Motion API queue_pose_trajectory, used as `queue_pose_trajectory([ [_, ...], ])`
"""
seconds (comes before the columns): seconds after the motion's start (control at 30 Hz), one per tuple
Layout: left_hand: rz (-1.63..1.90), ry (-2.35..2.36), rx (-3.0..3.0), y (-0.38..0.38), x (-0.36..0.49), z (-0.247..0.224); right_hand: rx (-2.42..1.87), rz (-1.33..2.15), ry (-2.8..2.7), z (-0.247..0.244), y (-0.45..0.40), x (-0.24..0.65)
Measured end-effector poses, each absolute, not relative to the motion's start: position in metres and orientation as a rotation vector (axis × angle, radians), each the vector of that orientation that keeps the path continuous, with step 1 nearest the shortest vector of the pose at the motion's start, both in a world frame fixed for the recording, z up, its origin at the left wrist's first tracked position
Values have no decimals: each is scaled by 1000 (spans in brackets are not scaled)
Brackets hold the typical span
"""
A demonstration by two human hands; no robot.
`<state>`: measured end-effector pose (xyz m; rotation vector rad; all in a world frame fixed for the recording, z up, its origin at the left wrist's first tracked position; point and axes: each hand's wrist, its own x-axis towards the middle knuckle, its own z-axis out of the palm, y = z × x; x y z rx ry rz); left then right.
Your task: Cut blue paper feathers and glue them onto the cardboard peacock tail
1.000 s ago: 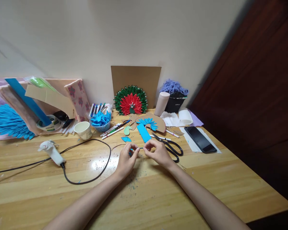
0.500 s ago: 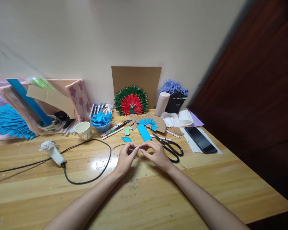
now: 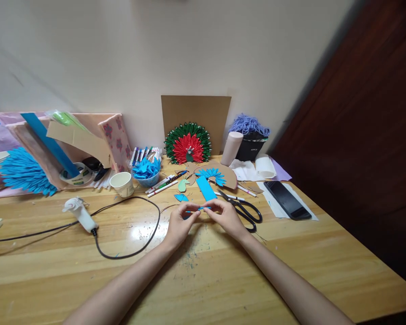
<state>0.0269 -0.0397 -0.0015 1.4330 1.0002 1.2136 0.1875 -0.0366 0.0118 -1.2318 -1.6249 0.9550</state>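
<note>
Two hands: left hand (image 3: 180, 226) and right hand (image 3: 226, 220) come nearly fingertip to fingertip above the bench (image 3: 284, 275), well in from its right edge.
Left grip: thumb and forefinger pinch a small blue piece (image 3: 205, 208).
Right grip: thumb and forefinger pinch that same piece from the side of the bench's right edge.
Small blue piece: between the fingertips, its shape mostly covered; whether it touches the wood, I cannot tell.
Blue strip: a blue strip (image 3: 206, 188) lies just past the fingers, toward the back edge.
Cardboard: a rounded cardboard shape (image 3: 230, 178) bears a fan of blue petals (image 3: 212, 174), farther toward the back edge.
Scissors: black-handled scissors (image 3: 246, 212) lie just beside the right hand, tips toward the back edge.
Cutouts: a pale green cutout (image 3: 182, 185) and a blue leaf shape (image 3: 181, 197) lie past the left hand.
Bowl: a clear bowl (image 3: 149, 182), heaped with blue scraps (image 3: 146, 169), stands near the back edge beside a paper cup (image 3: 122, 188).
Corded tool: a white tool (image 3: 84, 220) with a black cable (image 3: 135, 256) lies toward the left side.
Back edge: a red and green fan (image 3: 188, 146) stands before a brown board (image 3: 196, 110).
Right edge: a phone (image 3: 287, 201) lies near it on white paper (image 3: 271, 204).
</note>
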Motion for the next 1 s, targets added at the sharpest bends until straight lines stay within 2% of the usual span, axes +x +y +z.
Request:
queue_pose_trajectory([
  [0.73, 1254, 1082, 1429, -39, 27, -4, -1175, 734, -1820, 16, -40, 189],
  [1.0, 1254, 1094, 1455, -41, 28, 1, -1181, 782, -1814, 19, -42, 187],
])
